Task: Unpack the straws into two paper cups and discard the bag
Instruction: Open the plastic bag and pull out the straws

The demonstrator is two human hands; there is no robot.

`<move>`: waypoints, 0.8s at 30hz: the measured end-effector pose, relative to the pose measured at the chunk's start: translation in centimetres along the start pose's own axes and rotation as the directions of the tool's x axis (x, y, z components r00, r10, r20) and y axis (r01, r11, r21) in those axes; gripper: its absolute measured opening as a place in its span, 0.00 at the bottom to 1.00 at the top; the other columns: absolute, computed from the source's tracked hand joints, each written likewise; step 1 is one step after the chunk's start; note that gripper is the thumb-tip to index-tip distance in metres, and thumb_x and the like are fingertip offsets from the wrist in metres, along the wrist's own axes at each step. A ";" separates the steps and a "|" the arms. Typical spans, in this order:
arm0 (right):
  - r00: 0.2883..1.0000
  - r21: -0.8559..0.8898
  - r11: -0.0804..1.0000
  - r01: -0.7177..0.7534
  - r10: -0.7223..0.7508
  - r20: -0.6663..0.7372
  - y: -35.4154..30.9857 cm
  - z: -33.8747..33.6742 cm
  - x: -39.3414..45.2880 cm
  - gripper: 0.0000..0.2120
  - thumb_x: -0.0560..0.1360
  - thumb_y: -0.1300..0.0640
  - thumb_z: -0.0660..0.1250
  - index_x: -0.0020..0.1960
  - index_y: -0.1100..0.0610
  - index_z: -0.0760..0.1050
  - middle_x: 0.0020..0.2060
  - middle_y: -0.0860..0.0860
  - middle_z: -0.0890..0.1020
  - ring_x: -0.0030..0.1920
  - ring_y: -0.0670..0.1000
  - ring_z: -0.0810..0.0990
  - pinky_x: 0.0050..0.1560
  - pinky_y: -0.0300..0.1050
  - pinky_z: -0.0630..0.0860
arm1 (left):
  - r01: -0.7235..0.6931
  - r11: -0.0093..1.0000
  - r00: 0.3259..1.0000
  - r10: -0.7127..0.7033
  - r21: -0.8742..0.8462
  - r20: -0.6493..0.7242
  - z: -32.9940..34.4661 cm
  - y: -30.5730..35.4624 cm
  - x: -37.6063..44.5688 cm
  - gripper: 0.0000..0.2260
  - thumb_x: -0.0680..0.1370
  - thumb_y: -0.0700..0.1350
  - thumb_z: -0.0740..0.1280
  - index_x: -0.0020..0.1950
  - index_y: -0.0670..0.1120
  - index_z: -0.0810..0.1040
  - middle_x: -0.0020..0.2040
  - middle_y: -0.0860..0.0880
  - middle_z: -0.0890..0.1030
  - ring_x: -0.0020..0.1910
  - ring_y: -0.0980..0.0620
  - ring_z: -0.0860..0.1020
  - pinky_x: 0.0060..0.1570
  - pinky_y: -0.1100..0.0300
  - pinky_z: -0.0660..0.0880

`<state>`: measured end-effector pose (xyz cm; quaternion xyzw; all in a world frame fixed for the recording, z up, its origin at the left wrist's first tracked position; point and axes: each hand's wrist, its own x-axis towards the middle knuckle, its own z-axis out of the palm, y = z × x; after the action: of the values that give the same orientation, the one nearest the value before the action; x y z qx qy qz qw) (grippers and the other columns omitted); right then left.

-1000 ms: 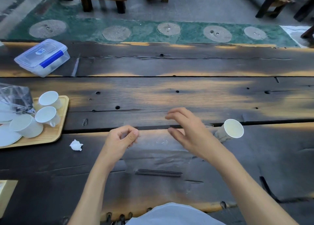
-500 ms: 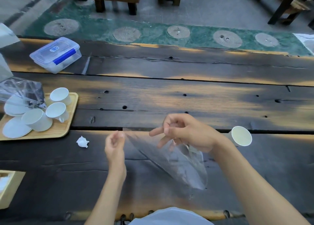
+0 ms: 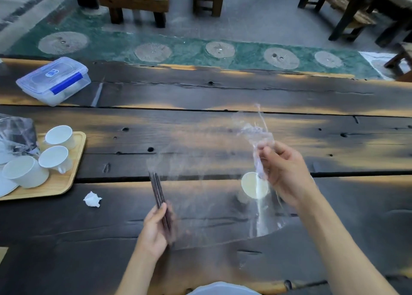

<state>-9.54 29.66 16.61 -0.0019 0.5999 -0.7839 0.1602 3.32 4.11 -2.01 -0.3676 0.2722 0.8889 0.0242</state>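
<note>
Dark, scorched wooden planks form the table (image 3: 223,138), which fills the lower part of the view, and its near edge is crossed by both forearms. Nearest, the left hand (image 3: 156,225) is closed around the lower ends of a small bundle of dark straws (image 3: 158,194). The bundle's long axis runs from the palm up and slightly left, its free ends pointing away from the person. To the right, the right hand (image 3: 283,172) is pinched on the gathered neck of the clear plastic bag (image 3: 260,143), which is held above the table; its crumpled top sticks up past the fingers and its loose sheet hangs down toward the near edge. One white paper cup (image 3: 254,185) lies on its side just beside that hand, mouth toward the camera, partly veiled by the hanging plastic. A crumpled scrap of white paper (image 3: 92,199) lies left of the straws. Farther left, a light wooden tray (image 3: 66,183) carries several white cups (image 3: 58,136) and plates beside another clear bag (image 3: 17,132). Beyond, a lidded plastic box (image 3: 54,80) with a blue clasp sits near the far edge.

Half a second ago both hands were together on the bag; now they are apart, and the straws are seen out of it.
</note>
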 end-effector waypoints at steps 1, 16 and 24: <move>0.997 -0.067 0.997 0.049 -0.053 -0.052 0.1 -0.6 0.0 0.10 0.77 0.68 0.65 0.56 0.57 0.77 0.34 0.56 0.80 0.27 0.50 0.73 0.26 0.39 0.70 | -0.048 0.998 0.998 0.049 0.046 -0.025 -0.2 0.5 -0.1 0.06 0.80 0.38 0.61 0.46 0.43 0.76 0.32 0.50 0.79 0.26 0.55 0.78 0.27 0.64 0.78; 0.981 -0.652 0.741 -0.160 0.048 -0.187 3.0 -4.0 1.2 0.09 0.77 0.62 0.65 0.51 0.51 0.81 0.42 0.55 0.84 0.37 0.49 0.79 0.41 0.35 0.73 | -0.369 0.830 0.922 0.383 0.418 0.052 -0.8 3.2 -0.6 0.05 0.78 0.33 0.66 0.51 0.42 0.77 0.39 0.44 0.81 0.36 0.52 0.80 0.39 0.64 0.80; 0.974 -0.624 0.751 -0.215 0.118 -0.192 3.8 -5.0 1.6 0.10 0.75 0.68 0.67 0.51 0.55 0.81 0.34 0.55 0.74 0.35 0.51 0.71 0.35 0.39 0.66 | -0.422 0.771 0.903 0.406 0.478 0.143 -0.4 3.7 -1.5 0.07 0.76 0.36 0.68 0.53 0.43 0.78 0.39 0.46 0.83 0.38 0.47 0.80 0.48 0.51 0.78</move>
<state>-11.08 33.12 11.29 0.0523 0.8387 -0.5126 0.1765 3.83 0.97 0.50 -0.2658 0.5656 0.7772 -0.0738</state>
